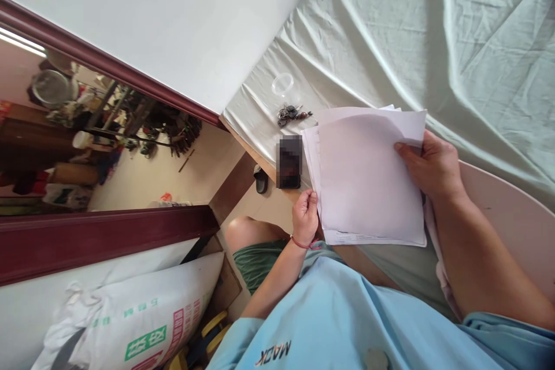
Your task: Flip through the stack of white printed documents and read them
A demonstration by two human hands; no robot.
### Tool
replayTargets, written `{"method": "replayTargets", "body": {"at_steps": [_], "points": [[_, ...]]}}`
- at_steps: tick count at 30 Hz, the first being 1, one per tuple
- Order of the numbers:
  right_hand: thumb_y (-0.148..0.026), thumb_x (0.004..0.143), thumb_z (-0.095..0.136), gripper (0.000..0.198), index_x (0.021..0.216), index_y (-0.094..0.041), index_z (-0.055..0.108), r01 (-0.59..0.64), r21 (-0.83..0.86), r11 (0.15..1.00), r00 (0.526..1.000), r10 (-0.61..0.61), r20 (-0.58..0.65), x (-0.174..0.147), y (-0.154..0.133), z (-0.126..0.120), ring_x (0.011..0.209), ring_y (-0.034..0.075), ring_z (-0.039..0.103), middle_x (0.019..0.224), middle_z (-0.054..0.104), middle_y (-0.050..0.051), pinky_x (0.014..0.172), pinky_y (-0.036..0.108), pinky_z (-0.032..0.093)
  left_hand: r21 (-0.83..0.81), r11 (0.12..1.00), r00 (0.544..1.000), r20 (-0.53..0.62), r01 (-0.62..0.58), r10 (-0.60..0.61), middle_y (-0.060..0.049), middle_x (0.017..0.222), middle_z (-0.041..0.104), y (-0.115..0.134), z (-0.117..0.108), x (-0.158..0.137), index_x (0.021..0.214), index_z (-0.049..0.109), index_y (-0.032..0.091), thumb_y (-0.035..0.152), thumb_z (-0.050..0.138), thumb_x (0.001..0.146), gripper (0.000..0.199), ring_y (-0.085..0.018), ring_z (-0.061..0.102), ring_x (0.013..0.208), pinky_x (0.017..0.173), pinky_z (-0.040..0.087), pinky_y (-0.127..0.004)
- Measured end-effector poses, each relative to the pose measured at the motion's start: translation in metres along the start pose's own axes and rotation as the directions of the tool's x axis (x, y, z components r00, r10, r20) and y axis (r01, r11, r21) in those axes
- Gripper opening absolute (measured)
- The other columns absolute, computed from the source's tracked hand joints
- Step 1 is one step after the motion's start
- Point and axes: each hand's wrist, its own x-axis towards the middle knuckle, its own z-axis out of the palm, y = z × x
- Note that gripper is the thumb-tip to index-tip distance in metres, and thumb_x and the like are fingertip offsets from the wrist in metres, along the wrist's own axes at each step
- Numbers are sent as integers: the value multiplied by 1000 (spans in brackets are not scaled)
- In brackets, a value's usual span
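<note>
A loose stack of white paper sheets point(368, 179) is held up in front of me, its edges not quite lined up. My right hand point(433, 165) grips the stack at its right edge, thumb on top and fingers hidden beneath. At the lower left edge my left hand point(306, 213) is closed, fingers curled, pinching the sheets. The top sheet looks blank; faint print shows on a sheet under its near edge. Just left of the papers lies a dark phone-like object point(289, 173), partly blurred out.
A bunch of keys point(290, 115) and a clear plastic cup point(284, 88) lie on the pale green bed sheet point(381, 29). A dark slipper point(261, 179) is on the floor. On the left are a maroon door frame point(108, 237) and a white printed sack point(160, 312).
</note>
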Motion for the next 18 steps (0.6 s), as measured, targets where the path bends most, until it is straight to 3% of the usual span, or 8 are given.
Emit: {"method": "replayTargets", "body": {"at_steps": [18], "points": [[-41, 79, 62, 23, 88, -22, 70, 18, -33, 999, 1000, -18, -3, -1, -1, 3, 73, 18, 57, 74, 67, -2, 72, 30, 44, -39, 999, 1000, 12, 15, -14, -3, 81, 68, 0, 0, -2, 96, 72, 19, 57, 57, 97, 41, -19, 61, 79, 76, 48, -28]]}}
